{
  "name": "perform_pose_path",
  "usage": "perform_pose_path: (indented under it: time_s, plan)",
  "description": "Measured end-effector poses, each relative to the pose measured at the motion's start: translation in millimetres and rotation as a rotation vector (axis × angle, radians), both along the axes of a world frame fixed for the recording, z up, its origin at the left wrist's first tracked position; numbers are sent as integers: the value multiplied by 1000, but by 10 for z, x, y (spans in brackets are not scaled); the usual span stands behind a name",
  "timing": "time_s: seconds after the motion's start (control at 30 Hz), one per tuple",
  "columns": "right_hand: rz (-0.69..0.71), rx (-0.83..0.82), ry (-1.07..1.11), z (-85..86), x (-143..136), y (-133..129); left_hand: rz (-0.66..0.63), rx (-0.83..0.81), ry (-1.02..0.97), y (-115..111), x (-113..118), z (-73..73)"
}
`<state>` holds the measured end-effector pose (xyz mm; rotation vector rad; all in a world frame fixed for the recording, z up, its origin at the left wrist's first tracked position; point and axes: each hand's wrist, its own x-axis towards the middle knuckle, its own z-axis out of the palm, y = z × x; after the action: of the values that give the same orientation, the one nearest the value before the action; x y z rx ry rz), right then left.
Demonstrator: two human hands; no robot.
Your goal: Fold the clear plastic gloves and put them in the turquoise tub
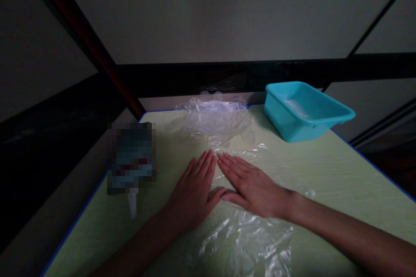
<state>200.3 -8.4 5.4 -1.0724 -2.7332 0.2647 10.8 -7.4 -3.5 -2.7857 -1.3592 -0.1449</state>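
Both hands lie flat on a thin clear plastic sheet (260,242) spread over the pale green table. My left hand (195,192) has its fingers stretched out, pointing away from me. Angled toward it from the right, my right hand (256,186) is also flat, its fingers extended. The two thumb tips meet, and the fingertips of both hands come close together. Just beyond them sits a crumpled heap of clear plastic (214,119), which looks like thin disposable gloves. Neither hand grips anything.
A turquoise plastic basin (282,119) stands at the back right of the table (351,177). On the left is a pixelated, unreadable object (133,156) with a white strip (132,205) below it. A wall (227,17) rises behind the table's back edge.
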Motion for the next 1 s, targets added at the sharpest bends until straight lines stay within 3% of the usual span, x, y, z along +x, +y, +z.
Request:
perform_pose_path:
  time_s: [0.33, 0.6, 1.0]
  plan:
    - [20, -3, -39, 2, 242, 37, 4, 6, 33, -11, 15, 23]
    - [-101, 92, -75, -50, 715, 47, 12, -18, 26, -18, 2, 53]
    - [-196, 104, -107, -85, 918, 53, 10, -31, 10, -9, 2, 48]
